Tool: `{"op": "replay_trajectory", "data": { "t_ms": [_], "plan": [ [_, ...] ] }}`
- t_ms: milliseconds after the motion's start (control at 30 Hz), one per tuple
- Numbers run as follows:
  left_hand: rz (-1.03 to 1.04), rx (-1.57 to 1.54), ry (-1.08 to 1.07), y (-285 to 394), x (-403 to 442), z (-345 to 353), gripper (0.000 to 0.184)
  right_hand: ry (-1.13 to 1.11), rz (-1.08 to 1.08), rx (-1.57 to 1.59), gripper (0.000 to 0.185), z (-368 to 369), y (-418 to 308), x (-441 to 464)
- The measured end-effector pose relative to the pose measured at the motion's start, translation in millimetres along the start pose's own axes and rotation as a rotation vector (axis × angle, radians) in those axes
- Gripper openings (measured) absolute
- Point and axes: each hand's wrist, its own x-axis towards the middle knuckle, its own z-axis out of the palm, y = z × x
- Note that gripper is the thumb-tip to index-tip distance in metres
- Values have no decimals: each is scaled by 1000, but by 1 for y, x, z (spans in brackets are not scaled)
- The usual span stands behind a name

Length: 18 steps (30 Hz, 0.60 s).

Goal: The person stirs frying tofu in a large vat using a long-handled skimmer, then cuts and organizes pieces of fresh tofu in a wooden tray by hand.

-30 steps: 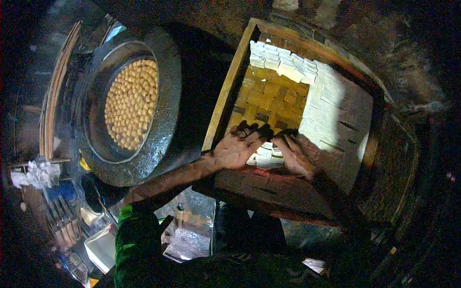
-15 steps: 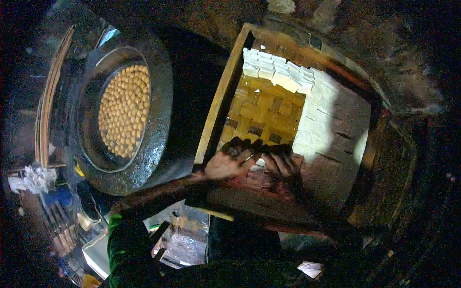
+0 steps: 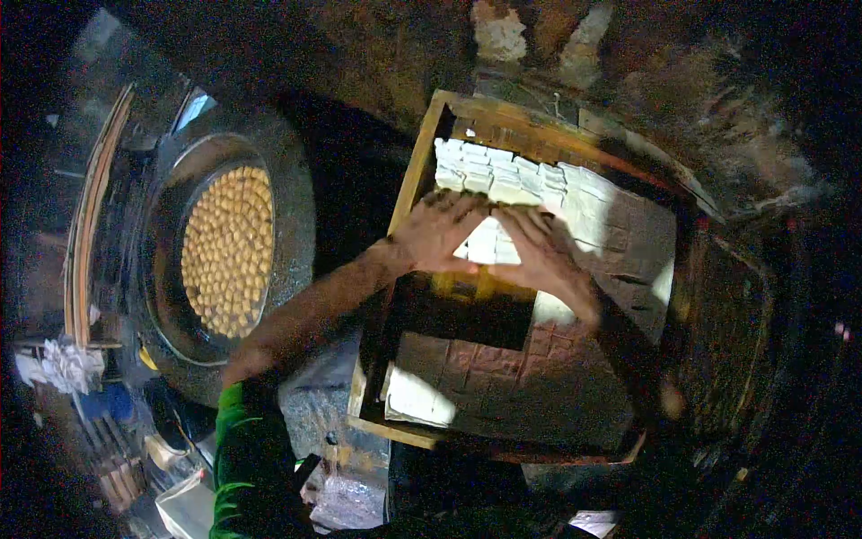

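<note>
A wooden tray (image 3: 415, 171) with a woven base (image 3: 489, 286) holds rows of white tofu blocks (image 3: 575, 190). Over its far half, my left hand (image 3: 438, 232) and my right hand (image 3: 545, 254) meet at the fingertips, thumbs toward me. A group of tofu pieces (image 3: 483, 241) shows between them, with fingers curved along its far side and thumbs at its near side. Just beyond my fingers lie the far rows of blocks. More tofu fills the near side and right of the tray, mostly in shadow.
To the left stands a large dark wok (image 3: 292, 193) with many golden fried pieces (image 3: 229, 256) in it. Long wooden sticks (image 3: 90, 216) lean beyond it. Crumpled white paper (image 3: 67, 366) and a pale container (image 3: 187, 505) are at lower left.
Both hands have moved from the near rows toward the tray's far rows, with tofu pieces between them. A bare stretch of base now shows behind them. The view has shifted slightly.
</note>
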Motion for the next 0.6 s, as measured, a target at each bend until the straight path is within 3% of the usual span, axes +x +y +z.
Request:
{"op": "replay_trajectory", "data": {
  "t_ms": [33, 167, 267, 367, 467, 600],
  "plan": [
    [57, 125, 52, -1, 3, 3, 91, -28, -53, -57, 90, 3, 3, 1],
    [51, 60, 15, 3, 1, 0, 92, -1, 15, 8, 92, 1, 0, -2],
    [45, 81, 54, 6, 11, 2, 91, -28, 92, 66, 87, 3, 5, 4],
    [44, 86, -37, 6, 16, 7, 88, -48, 64, 98, 81, 8, 11, 5],
    [41, 58, 35, -1, 12, 11, 86, 7, 70, 164, 77, 8, 17, -1],
    [14, 85, 15, 8, 18, 11, 86, 103, 15, 138, 89, 32, 14, 2]
  ]
}}
